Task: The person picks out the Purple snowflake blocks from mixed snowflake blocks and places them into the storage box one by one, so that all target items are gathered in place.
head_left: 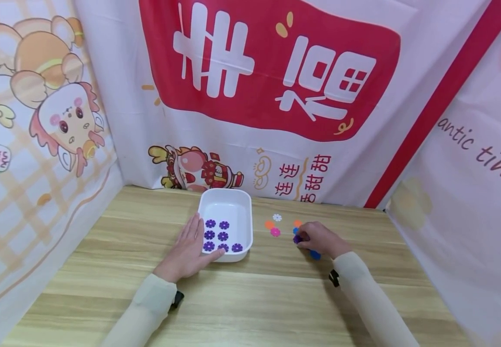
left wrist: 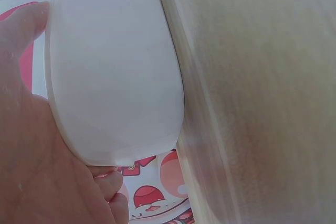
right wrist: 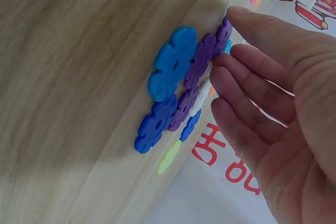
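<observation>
My left hand (head_left: pixel 185 253) rests against the near left corner of a white plastic box (head_left: pixel 248 217). Its fingers lie along the left side and the thumb reaches over the near rim; the left wrist view shows the palm touching the outer wall (left wrist: pixel 115 72). Inside the box, several purple flower-shaped discs (head_left: pixel 222 236) lie in rows. To the right, my right hand (head_left: pixel 322 238) pinches a purple flower-shaped disc (right wrist: pixel 223 34) between thumb and fingertips, low over the table. Beside it in the right wrist view are a light blue disc (right wrist: pixel 174 64), more purple discs (right wrist: pixel 199 61) and a dark blue disc (right wrist: pixel 156 124).
Between box and right hand lie a white disc (head_left: pixel 277 218), an orange disc (head_left: pixel 270 225) and a pink disc (head_left: pixel 275 232). A yellow disc (right wrist: pixel 169 157) shows in the right wrist view. Printed cloth walls (head_left: pixel 268 115) border the wooden table (head_left: pixel 250 303) behind and at both sides.
</observation>
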Demonstrator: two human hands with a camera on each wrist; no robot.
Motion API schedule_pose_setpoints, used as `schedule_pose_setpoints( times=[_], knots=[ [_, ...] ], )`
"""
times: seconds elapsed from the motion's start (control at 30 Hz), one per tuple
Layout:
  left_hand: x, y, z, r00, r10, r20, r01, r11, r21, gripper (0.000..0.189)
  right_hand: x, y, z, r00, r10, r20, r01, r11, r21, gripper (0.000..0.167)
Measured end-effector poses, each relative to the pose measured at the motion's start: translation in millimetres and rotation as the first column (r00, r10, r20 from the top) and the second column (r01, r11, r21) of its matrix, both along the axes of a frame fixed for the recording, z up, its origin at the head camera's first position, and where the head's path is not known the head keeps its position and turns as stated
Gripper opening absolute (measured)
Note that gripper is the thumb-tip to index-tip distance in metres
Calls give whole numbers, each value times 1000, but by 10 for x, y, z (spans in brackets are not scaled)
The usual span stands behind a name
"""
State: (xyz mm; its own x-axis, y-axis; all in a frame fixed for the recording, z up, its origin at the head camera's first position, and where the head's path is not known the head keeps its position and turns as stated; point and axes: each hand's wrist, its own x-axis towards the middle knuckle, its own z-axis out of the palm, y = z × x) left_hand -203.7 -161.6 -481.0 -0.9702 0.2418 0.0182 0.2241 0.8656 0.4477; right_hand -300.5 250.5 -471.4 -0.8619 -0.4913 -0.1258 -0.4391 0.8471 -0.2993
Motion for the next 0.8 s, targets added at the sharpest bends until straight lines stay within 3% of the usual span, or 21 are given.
schedule_pose_setpoints(
  times=[0.2,0.53,0.8],
  knots=[
    [-4,15,6,1000,-14,-13,14,1000,10,119,-70,-1,-24,1000,-24,-8,24,1000,5,21],
    [26,-1,25,1000,-9,-17,10,1000,27,119,-189,51,-49,991,-65,115,77,991,-107,25],
    [22,-16,12,1000,-14,-12,14,1000,22,120,-205,2,-18,983,-70,170,84,993,-79,26]
  ],
)
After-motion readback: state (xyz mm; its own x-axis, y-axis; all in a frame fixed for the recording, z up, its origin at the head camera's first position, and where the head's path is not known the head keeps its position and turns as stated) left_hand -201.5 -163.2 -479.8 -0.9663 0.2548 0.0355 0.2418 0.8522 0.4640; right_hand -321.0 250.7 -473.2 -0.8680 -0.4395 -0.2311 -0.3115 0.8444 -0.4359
